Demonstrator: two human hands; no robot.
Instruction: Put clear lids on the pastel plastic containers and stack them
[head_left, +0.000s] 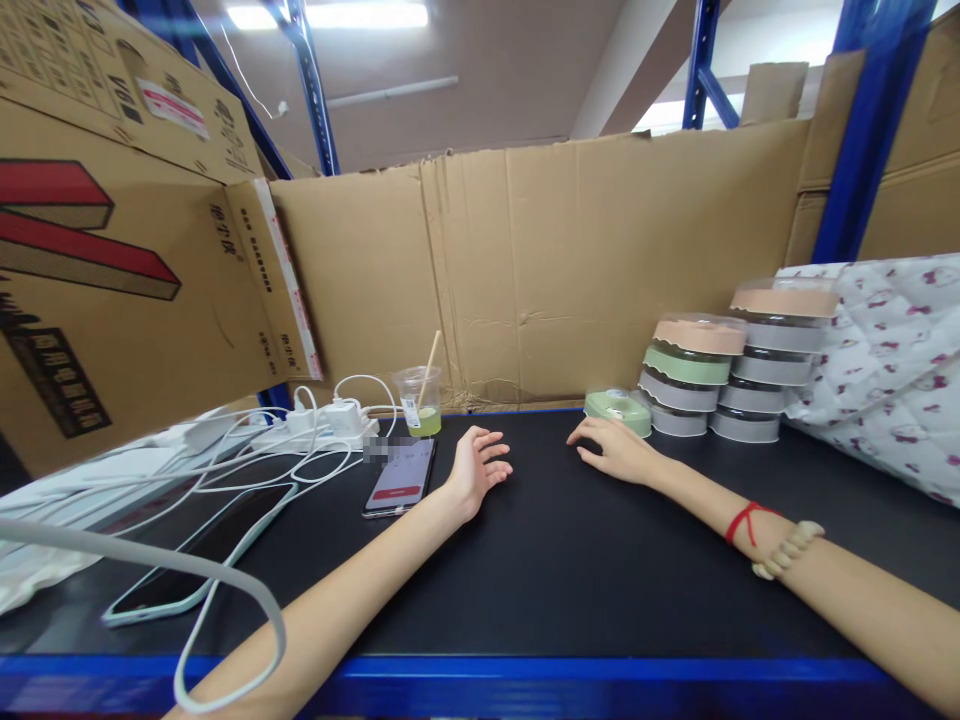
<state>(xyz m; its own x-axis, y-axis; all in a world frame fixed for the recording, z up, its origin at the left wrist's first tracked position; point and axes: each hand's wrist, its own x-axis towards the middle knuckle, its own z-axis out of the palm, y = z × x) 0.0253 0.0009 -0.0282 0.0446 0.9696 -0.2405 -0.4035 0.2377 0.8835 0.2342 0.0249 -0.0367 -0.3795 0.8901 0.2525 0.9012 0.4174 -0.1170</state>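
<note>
My left hand (478,472) rests on the black tabletop (525,570), palm turned inward, its fingers apart and holding nothing. Just left of it lies a phone (401,475) with a lit screen. My right hand (611,448) is open with nothing visibly in it, the fingers spread above the tabletop. Right behind that hand sits a round light-green container (634,413); whether the hand touches it I cannot tell. Farther right stand two stacks of round lidded containers, one with a green-banded container (686,366), the other topped by a peach-banded one (784,300).
At left, white cables run from a power strip (330,428) past a second phone (202,555); one loops over my left forearm. A plastic cup (424,400) with a straw stands behind. Cardboard (570,270) walls the back; a patterned white bag (892,370) is at right.
</note>
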